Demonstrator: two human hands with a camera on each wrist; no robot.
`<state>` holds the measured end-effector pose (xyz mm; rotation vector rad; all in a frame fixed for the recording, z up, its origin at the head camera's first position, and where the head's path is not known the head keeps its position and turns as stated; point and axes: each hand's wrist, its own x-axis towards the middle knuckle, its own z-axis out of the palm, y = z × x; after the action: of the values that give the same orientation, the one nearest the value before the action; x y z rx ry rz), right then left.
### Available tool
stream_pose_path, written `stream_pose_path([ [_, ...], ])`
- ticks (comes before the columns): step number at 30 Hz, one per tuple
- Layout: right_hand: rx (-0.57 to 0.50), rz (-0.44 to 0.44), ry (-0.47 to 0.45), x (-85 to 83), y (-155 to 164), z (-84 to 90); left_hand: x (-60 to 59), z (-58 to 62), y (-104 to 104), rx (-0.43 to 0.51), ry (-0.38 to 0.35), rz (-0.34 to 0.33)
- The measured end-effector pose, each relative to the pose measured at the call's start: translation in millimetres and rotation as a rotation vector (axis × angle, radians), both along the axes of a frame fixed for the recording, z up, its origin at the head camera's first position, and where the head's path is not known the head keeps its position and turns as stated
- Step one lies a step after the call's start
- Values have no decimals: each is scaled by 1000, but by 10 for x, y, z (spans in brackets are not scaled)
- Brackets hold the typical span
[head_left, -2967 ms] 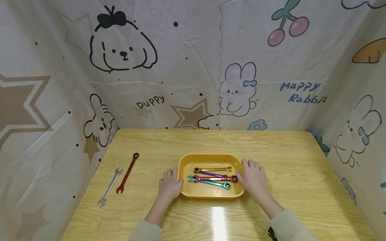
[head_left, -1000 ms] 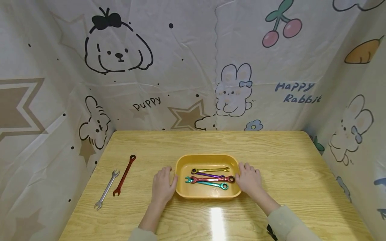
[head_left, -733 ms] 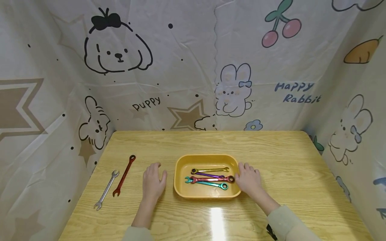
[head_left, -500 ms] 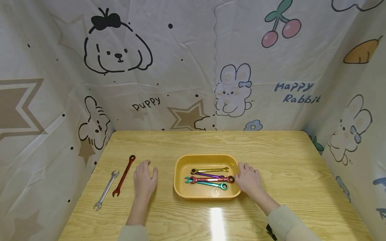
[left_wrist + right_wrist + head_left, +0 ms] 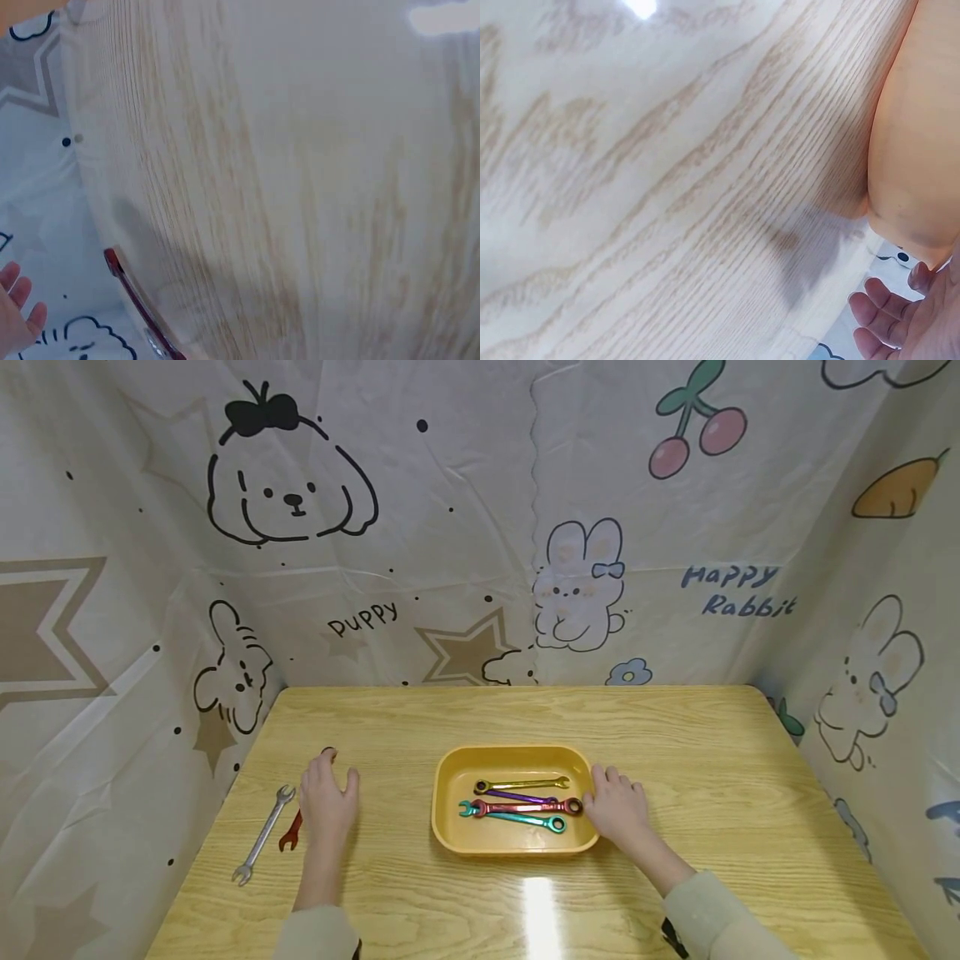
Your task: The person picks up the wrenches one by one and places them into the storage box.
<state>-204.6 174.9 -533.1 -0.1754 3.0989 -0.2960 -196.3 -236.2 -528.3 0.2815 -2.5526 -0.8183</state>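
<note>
My left hand (image 5: 327, 803) is over the red wrench (image 5: 290, 833), covering most of its length, fingers extended and thumb apart. In the left wrist view the red wrench (image 5: 139, 301) lies on the table, clear of the fingers (image 5: 16, 285). Left of it lies a silver open-ended wrench (image 5: 262, 837). My right hand (image 5: 621, 806) rests against the right end of a yellow tray (image 5: 510, 846), thumb at its rim, fingers loosely bent outside it. Inside the tray lie a gold wrench (image 5: 521, 785), a purple wrench (image 5: 517, 796), a pink-red wrench (image 5: 525, 807) and a teal wrench (image 5: 528, 818).
The wood-grain table (image 5: 690, 735) carries the tray near its middle, with bare surface around it. Printed cloth (image 5: 450, 568) hangs along the back and both sides, right at the table's edges.
My left hand has let go of the tray's left end and moved left to above the red wrench. The right hand stays at the tray, which keeps its place with its wrenches.
</note>
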Motion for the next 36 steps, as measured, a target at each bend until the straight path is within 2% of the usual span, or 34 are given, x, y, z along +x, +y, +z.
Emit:
stream_pose_path([
  [18,-11,-5,3,11,-8,11,-54,-232,-276,112,-27,166],
  [27,-13,-7,4,6,-1,-12,-82,-308,-309,135,-129,200],
  [36,-27,1,3,10,4,-27,-87,-439,-315,114,-198,270],
])
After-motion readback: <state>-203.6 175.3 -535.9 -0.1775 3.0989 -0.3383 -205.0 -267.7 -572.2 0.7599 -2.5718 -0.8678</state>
